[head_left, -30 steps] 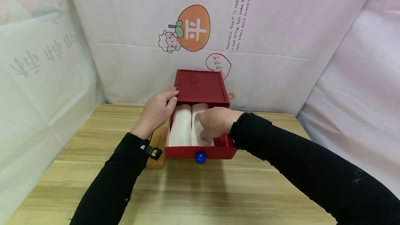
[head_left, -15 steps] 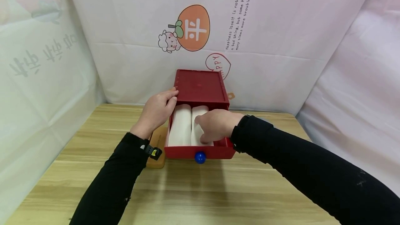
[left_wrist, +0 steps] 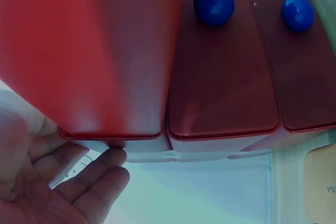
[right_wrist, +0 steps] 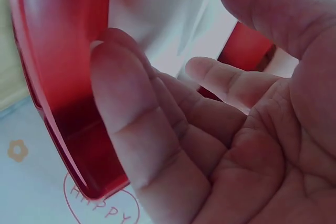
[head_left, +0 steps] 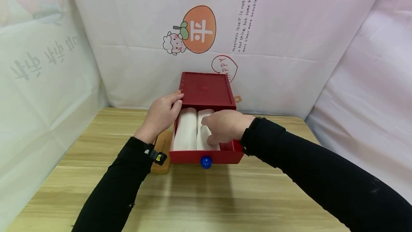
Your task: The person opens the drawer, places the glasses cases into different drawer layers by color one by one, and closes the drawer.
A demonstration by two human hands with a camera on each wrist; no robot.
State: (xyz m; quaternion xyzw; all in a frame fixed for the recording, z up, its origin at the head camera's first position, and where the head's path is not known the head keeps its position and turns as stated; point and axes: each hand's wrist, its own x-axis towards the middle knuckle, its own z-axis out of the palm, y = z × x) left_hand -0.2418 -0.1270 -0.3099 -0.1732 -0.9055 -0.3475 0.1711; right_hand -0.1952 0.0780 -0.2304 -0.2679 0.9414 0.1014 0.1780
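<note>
The top drawer of a red cabinet is pulled out, a round blue knob on its front. Inside lie two long white soft-looking bundles side by side, a left bundle and a right bundle. My right hand is down in the drawer, its fingertips at the right bundle. In the right wrist view, that hand has its thumb apart from loosely bent fingers, gripping nothing. My left hand rests against the cabinet's left side, fingers stretched, as the fingers show in the left wrist view.
Below the pulled-out drawer, two closed drawers with a blue knob each appear in the left wrist view. A wooden block lies left of the cabinet on the wood-grain table. Printed white cloth hangs close behind.
My right hand has shifted very slightly to the right over the right bundle. My left hand, the drawer and both bundles look the same.
</note>
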